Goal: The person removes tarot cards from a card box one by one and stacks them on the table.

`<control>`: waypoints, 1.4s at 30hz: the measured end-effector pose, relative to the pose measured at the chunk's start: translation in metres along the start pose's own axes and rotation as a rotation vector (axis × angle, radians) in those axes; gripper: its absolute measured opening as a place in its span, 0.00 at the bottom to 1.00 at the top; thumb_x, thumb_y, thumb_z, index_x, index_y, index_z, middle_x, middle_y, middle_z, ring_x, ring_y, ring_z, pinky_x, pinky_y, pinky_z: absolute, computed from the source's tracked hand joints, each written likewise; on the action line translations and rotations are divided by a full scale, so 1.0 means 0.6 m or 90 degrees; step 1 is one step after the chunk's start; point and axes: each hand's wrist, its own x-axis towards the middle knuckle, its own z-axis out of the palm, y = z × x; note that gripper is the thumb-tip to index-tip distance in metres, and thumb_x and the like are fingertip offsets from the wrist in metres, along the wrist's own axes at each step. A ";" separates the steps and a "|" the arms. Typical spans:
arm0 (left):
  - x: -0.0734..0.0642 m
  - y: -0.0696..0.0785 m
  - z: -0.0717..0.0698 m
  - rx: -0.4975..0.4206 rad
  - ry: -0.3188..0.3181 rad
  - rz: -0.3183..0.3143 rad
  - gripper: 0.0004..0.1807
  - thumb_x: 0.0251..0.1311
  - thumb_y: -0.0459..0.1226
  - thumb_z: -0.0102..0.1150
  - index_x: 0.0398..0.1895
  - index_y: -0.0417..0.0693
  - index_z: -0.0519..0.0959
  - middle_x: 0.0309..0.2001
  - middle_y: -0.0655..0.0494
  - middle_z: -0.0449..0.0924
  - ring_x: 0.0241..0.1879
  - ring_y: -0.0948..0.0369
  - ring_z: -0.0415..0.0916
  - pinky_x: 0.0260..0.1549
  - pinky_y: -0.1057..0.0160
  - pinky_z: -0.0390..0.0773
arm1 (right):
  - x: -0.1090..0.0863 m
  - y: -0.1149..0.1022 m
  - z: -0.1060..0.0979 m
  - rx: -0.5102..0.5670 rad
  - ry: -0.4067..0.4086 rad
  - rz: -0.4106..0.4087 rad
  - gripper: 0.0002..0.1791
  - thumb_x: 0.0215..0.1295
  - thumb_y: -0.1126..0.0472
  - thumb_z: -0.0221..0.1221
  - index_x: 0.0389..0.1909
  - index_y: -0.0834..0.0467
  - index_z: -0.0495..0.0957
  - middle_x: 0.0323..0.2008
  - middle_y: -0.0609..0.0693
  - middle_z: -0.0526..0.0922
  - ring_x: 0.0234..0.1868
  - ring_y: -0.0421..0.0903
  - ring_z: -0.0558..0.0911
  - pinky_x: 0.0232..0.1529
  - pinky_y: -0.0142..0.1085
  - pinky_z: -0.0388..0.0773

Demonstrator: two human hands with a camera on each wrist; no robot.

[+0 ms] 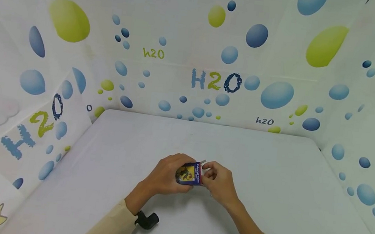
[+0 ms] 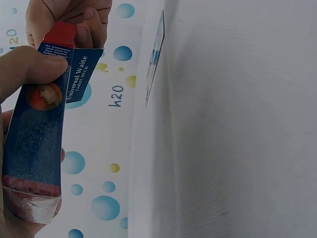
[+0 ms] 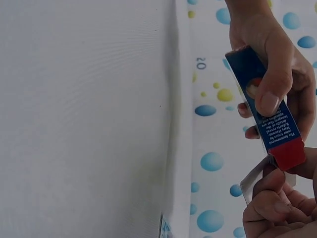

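A dark blue tarot deck box (image 1: 187, 173), lettered "Universal Waite", lies between my hands above the white table. My left hand (image 1: 171, 170) grips its body, with the thumb pressed along the narrow side in the left wrist view. The red end flap (image 2: 60, 34) stands out from the top, and a lettered blue flap (image 2: 84, 74) is swung out beside it. At that end my right hand (image 1: 218, 181) pinches with thumb and curled fingers; the exact contact is partly hidden. Crinkled clear wrap (image 2: 32, 206) covers the box's far end.
A white-covered table (image 1: 120, 136) lies beneath both hands. Patterned sheets with bubbles and "H2O" lettering (image 1: 216, 81) rise behind and at both sides. Black wrist cameras (image 1: 147, 220) sit by the sleeve cuffs.
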 end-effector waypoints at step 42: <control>0.020 0.000 -0.007 -0.009 -0.021 -0.011 0.37 0.40 0.45 0.82 0.58 0.49 0.79 0.52 0.59 0.83 0.50 0.64 0.78 0.50 0.61 0.81 | 0.018 0.000 -0.018 0.140 -0.027 0.083 0.17 0.60 0.75 0.62 0.51 0.64 0.75 0.30 0.56 0.82 0.27 0.44 0.79 0.26 0.32 0.78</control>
